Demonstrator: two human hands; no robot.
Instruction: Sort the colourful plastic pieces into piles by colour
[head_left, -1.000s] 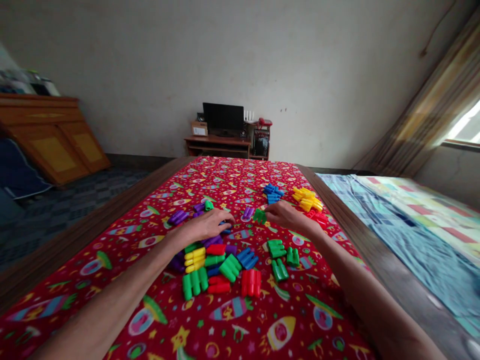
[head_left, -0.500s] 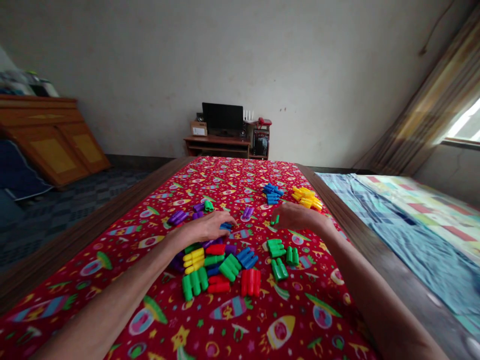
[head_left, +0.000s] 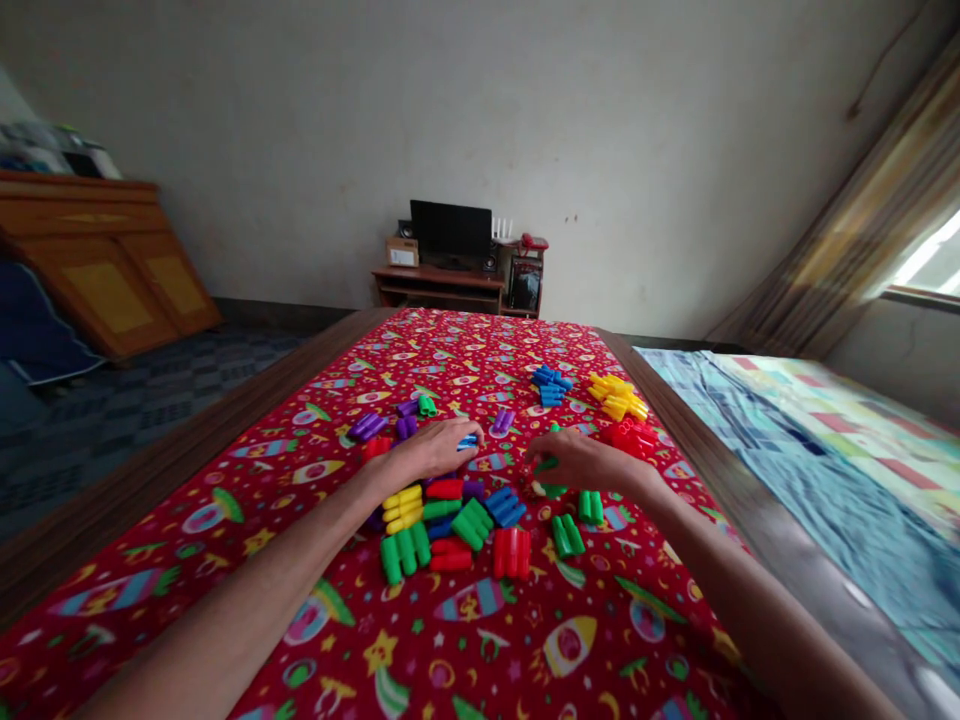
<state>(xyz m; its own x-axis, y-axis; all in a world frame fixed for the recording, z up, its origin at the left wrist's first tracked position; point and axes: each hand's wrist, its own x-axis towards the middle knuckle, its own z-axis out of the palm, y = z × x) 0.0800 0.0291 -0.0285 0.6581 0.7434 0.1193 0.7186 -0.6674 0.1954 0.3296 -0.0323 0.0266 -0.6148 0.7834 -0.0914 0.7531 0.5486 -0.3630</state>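
Observation:
In the head view my left hand point(head_left: 442, 447) is closed round a blue toy block point(head_left: 468, 441) whose end shows at the fingertips. Below that hand lies a mixed pile with a yellow block point(head_left: 403, 508), a red block point(head_left: 512, 553), a blue block point(head_left: 505, 507) and several green ones. My right hand point(head_left: 574, 460) bends its fingers round a green block point(head_left: 551, 488), partly hidden by them. Nearer to me are two more green blocks point(head_left: 568, 537), and another green piece shows just beyond the fingers.
Blue point(head_left: 551, 385), yellow point(head_left: 618, 396) and red point(head_left: 630, 437) groups of blocks sit at the right side. Purple blocks point(head_left: 368, 427) lie at the left, another purple one point(head_left: 502, 420) mid-table. A red patterned cloth point(head_left: 480, 675) covers the table; a bed point(head_left: 817, 460) adjoins on the right.
My right hand has come nearer to me, onto a green block that lay uncovered before. My left hand still has the blue block and has barely moved. The view has shifted slightly.

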